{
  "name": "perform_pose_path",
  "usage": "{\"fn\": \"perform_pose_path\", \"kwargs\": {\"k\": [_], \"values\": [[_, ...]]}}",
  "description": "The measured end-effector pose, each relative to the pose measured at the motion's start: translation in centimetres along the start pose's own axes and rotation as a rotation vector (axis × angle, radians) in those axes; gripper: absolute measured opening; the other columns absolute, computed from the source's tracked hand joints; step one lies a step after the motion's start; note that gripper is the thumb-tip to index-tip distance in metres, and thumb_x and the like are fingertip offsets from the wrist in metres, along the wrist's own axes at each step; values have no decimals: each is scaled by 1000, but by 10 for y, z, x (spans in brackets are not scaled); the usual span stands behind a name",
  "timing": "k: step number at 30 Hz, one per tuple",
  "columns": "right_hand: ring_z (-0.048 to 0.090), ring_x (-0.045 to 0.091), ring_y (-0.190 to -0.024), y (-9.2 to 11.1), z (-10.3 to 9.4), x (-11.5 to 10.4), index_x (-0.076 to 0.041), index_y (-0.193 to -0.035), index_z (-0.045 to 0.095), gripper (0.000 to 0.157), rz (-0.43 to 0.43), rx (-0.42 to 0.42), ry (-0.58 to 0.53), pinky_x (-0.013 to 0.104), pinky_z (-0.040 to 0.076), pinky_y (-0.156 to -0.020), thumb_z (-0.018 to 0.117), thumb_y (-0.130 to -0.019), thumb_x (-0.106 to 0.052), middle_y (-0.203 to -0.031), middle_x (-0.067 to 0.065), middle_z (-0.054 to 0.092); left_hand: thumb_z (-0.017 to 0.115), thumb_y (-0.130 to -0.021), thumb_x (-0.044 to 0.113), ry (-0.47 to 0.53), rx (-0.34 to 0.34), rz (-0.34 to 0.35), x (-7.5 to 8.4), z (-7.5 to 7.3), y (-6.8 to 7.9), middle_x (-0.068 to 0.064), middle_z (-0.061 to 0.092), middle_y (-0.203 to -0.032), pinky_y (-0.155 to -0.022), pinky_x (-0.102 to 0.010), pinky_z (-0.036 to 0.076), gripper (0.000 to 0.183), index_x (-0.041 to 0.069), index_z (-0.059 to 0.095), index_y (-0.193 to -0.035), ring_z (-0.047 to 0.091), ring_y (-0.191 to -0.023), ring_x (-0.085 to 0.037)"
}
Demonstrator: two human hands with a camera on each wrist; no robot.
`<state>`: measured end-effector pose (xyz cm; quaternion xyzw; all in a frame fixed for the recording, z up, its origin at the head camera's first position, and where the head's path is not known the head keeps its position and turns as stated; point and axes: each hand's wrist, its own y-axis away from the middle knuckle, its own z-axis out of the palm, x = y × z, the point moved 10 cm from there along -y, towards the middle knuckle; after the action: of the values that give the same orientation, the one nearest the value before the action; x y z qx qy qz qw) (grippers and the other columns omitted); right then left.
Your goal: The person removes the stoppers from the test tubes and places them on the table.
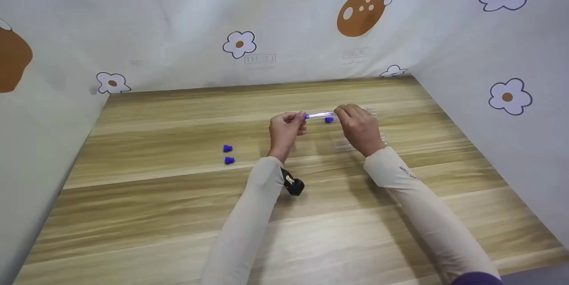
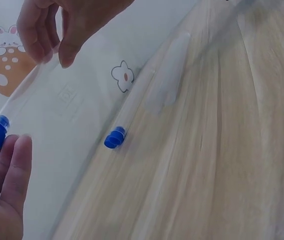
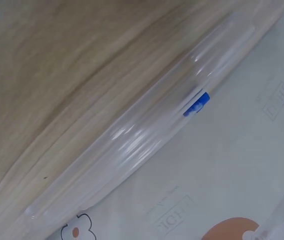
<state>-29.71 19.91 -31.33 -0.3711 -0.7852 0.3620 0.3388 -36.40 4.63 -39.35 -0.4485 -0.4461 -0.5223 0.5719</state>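
- Head view: a left hand (image 1: 284, 133) and a right hand (image 1: 360, 127), working towards each other above a wood-grain counter (image 1: 146, 214)
- Held clear tube (image 1: 321, 115): raised off the counter, spanning the gap between the two hands
- Left hand: thumb and fingers pinching a held blue cap (image 1: 306, 117) at one end of this tube; how deeply the cap is seated cannot be told
- Right hand: thumb and fingertips pinching the tube's other end, as the left wrist view confirms
- Capped tube (image 2: 137, 97), left wrist view: lying on the counter, its second blue cap (image 2: 114, 138) facing the left-hand side; the same cap shows just below the held tube in the head view
- Further clear tubes (image 1: 344, 145): lying on the counter beneath and beside the right hand, seen side by side in the right wrist view; their exact number cannot be told
- Loose caps: a farther blue cap (image 1: 227, 148) and a nearer blue cap (image 1: 229, 160), near each other on the counter, left of the left hand
- Surroundings: pale sleeves (image 1: 244, 214) on both forearms; a black wrist camera (image 1: 294, 186) at the left cuff; a wall sheet (image 1: 178, 40) printed with flowers, oranges and a rabbit
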Motion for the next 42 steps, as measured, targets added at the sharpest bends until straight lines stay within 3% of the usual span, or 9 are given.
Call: {"fn": "perform_pose_path", "kwargs": {"k": [5, 19, 27, 31, 35, 42], "values": [[67, 26, -72, 0, -3, 2, -3, -84, 66, 4, 16, 48, 10, 38, 56, -59, 64, -86, 0, -81, 9, 69, 67, -89, 11, 59, 6, -11, 0, 2, -1, -8, 66, -68, -57, -24, 56, 22, -11, 67, -92, 62, -55, -11], [66, 26, -74, 3, 0, -1, -2, -83, 65, 8, 24, 47, 16, 38, 55, -58, 60, -88, 1, -82, 9, 69, 68, -88, 12, 36, 72, -27, -3, -7, 0, -17, 68, -74, -57, -23, 56, 21, -9, 68, -89, 61, -52, -9], [67, 26, -75, 4, 0, 7, -1, -83, 64, 5, 45, 38, 18, 38, 56, -59, 62, -87, 1, -81, 10, 69, 66, -89, 10, 23, 62, -2, 0, -8, -1, -5, 66, -71, -57, -22, 55, 19, -8, 68, -95, 60, -53, -6], [67, 26, -77, 6, 2, 11, -1, -86, 65, 5, 52, 26, -4, 38, 56, -61, 63, -87, 3, -83, 10, 68, 67, -88, 9, 24, 71, 10, 0, -11, -1, -14, 69, -79, -59, -25, 57, 18, -6, 68, -99, 61, -56, -9], [67, 27, -80, 10, 5, 17, -1, -89, 66, 8, 74, 0, -31, 39, 56, -65, 63, -85, 5, -86, 11, 69, 68, -87, 9, -4, 92, 11, 1, -18, -2, -13, 70, -83, -61, -28, 57, 18, -3, 68, -100, 64, -62, -15], [66, 30, -85, 15, 11, 30, 0, -92, 66, 12, 124, -86, -58, 41, 56, -70, 65, -82, 7, -94, 14, 68, 68, -87, 9, -62, 140, 50, 10, -34, -5, -15, 69, -88, -61, -23, 56, 15, -2, 68, -97, 67, -77, -26]]}}
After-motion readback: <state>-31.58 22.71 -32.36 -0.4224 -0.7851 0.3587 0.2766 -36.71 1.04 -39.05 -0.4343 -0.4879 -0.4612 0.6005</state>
